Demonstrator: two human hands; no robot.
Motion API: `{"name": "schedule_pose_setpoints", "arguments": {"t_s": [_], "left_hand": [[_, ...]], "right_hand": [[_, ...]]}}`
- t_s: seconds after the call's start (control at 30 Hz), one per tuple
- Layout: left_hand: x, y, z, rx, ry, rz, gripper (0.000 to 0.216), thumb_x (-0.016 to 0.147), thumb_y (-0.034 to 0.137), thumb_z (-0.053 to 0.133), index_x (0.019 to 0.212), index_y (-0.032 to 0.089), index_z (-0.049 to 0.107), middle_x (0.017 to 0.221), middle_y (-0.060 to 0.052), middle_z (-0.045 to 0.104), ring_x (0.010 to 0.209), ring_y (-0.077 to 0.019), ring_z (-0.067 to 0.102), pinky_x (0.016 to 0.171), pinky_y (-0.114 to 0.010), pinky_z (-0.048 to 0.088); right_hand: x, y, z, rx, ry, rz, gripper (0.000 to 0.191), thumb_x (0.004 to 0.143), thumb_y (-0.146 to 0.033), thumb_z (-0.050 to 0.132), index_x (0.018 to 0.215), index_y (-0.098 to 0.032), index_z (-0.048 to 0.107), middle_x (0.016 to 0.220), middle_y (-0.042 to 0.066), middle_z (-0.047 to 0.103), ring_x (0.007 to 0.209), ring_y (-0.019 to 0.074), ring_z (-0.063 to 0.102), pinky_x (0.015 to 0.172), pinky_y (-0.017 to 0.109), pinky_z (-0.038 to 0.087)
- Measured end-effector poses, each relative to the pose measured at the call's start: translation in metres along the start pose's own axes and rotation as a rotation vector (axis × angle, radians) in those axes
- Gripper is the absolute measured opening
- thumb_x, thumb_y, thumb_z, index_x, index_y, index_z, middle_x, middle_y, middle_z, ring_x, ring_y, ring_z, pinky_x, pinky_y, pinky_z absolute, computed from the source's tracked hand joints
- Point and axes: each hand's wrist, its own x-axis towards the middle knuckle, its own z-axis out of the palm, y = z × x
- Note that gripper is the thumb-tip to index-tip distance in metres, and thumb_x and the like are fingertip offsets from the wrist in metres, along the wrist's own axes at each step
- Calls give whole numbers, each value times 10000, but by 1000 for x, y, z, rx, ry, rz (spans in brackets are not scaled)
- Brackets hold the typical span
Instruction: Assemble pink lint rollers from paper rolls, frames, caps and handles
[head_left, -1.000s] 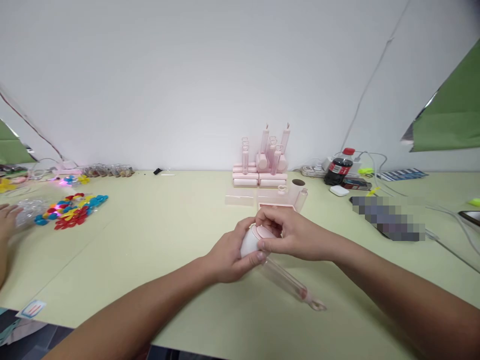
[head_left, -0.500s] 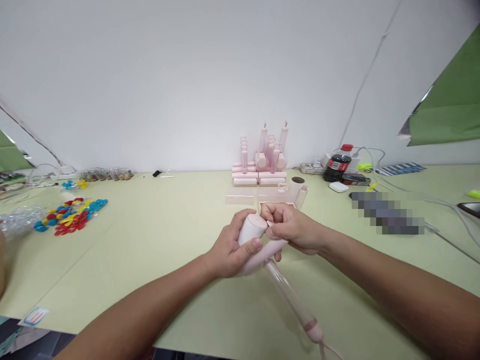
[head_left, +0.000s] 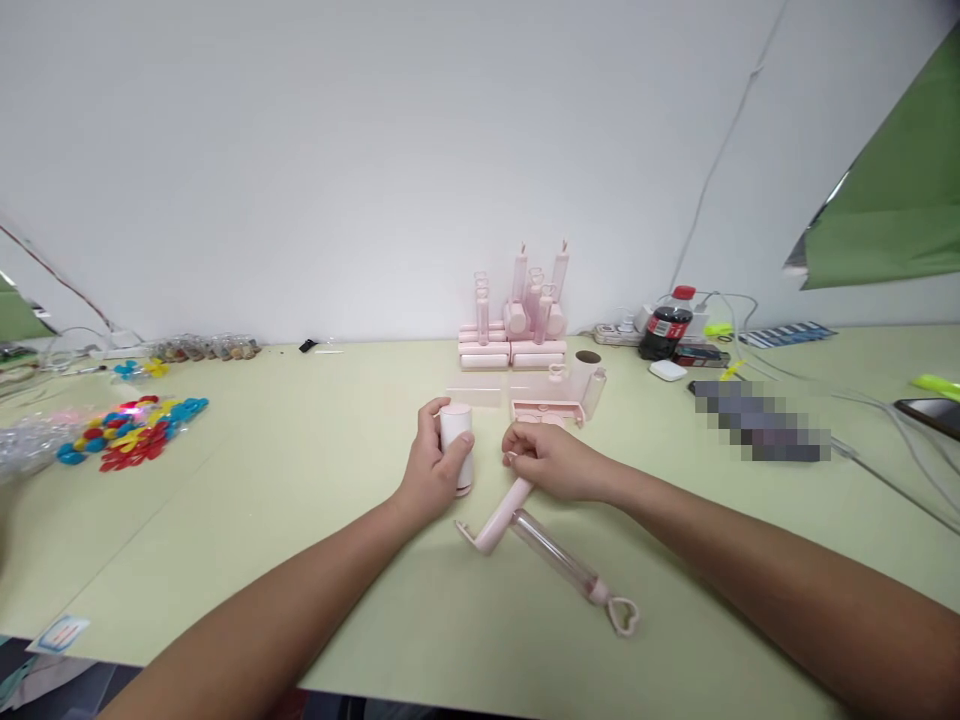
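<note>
My left hand (head_left: 429, 470) grips a short pink-white roller (head_left: 456, 446) that stands upright on the pale green table (head_left: 300, 480). My right hand (head_left: 551, 462) rests beside it, fingers curled on the upper end of a pink handle piece (head_left: 501, 518) lying on the table. From that piece a clear tube (head_left: 555, 553) runs toward me and ends in a pink heart-shaped loop (head_left: 622, 614). Just beyond my hands lie a flat pink tray part (head_left: 546, 409) and a clear cylinder (head_left: 594, 392).
A stack of pink rollers and tubes (head_left: 517, 325) stands at the wall. A cola bottle (head_left: 664, 328), power strip, cables and a phone (head_left: 930, 415) lie to the right. Coloured plastic pieces (head_left: 131, 430) and clear bags sit at the left.
The roller has come off the handle. My left hand has set it upright on the table, and my right hand has lowered the handle with its tube flat onto the table.
</note>
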Motion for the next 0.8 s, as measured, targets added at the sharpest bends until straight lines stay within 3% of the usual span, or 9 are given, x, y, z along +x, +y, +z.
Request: {"name": "schedule_pose_setpoints", "arguments": {"t_s": [0.27,0.53,0.67,0.8], "left_hand": [[6,6,-6,-73,26,-21,436,759,291,667,1048,237,345,945,-12,605,833,-145,618,705,-266,494],[19,5,-21,-177,-8,-68,538,655,309,763,965,234,330,922,5,616,779,-137,621,702,-295,519],[19,8,-21,-297,-59,-172,620,604,344,826,943,232,319,905,18,607,769,-134,619,690,-335,570],[18,8,-20,-419,-84,-246,645,596,368,856,939,226,328,934,0,620,843,-171,652,707,-377,608]], "right_hand": [[-4,-1,-2,-272,-14,-40,291,700,-27,460,869,-199,623,872,37,672,808,196,587,679,271,401],[-4,-3,-2,-348,-31,-56,311,756,-47,455,961,-200,631,936,54,692,848,213,606,696,283,411],[-5,-2,2,-318,-12,-40,407,799,-148,524,1201,-207,556,1031,67,692,881,222,620,706,293,422],[-6,-4,4,-295,42,-4,474,824,-351,607,1266,-208,512,1038,81,694,884,238,631,702,308,429]]}}
